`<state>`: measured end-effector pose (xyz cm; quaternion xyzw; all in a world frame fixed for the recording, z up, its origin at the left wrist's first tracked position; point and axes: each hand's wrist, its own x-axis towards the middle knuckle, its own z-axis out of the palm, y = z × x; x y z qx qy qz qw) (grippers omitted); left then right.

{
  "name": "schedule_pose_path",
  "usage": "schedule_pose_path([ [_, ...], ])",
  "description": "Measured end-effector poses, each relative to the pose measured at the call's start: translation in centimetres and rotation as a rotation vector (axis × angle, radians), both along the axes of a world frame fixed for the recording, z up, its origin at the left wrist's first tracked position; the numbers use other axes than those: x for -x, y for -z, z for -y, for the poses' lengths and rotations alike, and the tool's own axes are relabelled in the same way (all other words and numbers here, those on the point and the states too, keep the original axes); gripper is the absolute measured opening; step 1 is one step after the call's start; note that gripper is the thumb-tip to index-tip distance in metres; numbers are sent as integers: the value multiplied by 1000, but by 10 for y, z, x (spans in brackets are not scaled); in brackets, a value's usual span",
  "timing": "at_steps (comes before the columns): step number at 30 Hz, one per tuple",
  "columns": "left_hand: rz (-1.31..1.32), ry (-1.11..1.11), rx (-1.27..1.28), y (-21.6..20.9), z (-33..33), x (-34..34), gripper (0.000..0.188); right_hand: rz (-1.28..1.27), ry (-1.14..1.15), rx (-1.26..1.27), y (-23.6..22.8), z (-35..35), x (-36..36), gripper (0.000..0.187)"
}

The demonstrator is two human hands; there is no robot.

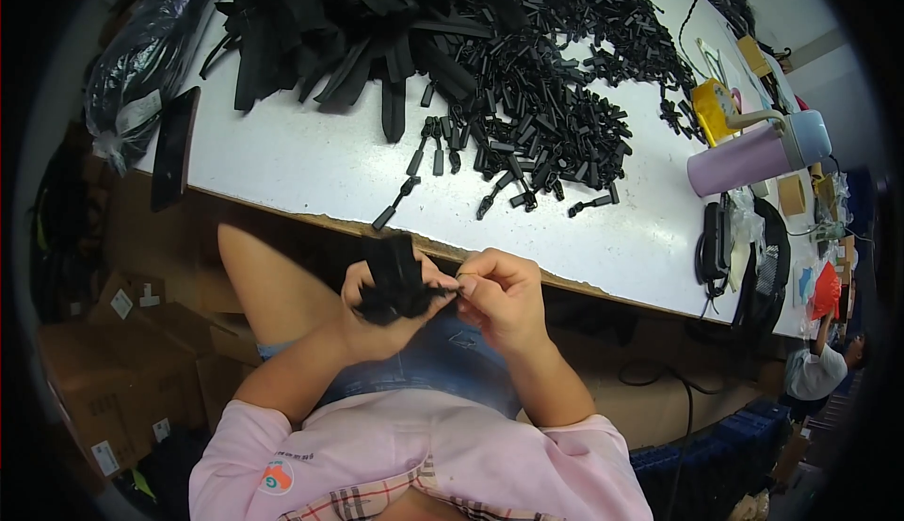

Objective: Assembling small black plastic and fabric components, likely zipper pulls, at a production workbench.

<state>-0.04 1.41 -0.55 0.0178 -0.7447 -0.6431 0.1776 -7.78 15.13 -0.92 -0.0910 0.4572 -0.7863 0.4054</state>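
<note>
Above my lap, just short of the table's front edge, my left hand (375, 336) is closed round a bundle of black zipper tape (392, 262) with frayed ends. My right hand (513, 297) pinches at the tip of a thin dark end sticking out of that bundle; whatever sits between its fingertips is too small to make out. On the white table (311, 177) beyond lies a big heap of black zipper sliders (556, 135) with long pulls. One loose slider (395, 204) lies closest to my hands. Left of the heap are piled black zipper strips (325, 22).
A lilac bottle (739, 165) lies at the right, near a yellow tape dispenser (713, 112) and a black case (718, 243). At the left are a flat black object (176, 149), a plastic-wrapped bundle (151, 64) and cardboard boxes (132, 370). Another person (817, 372) is far right.
</note>
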Motion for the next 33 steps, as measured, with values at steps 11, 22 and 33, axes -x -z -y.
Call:
schedule_pose_path([
  [11,180,-171,-309,14,2,3,18,-1722,357,-816,-2,13,19,25],
  [22,128,-76,-322,3,-4,6,11,-1039,191,-264,-15,6,12,16],
  [33,137,-90,-297,4,-7,5,12,-1173,99,-271,-16,1,23,18],
])
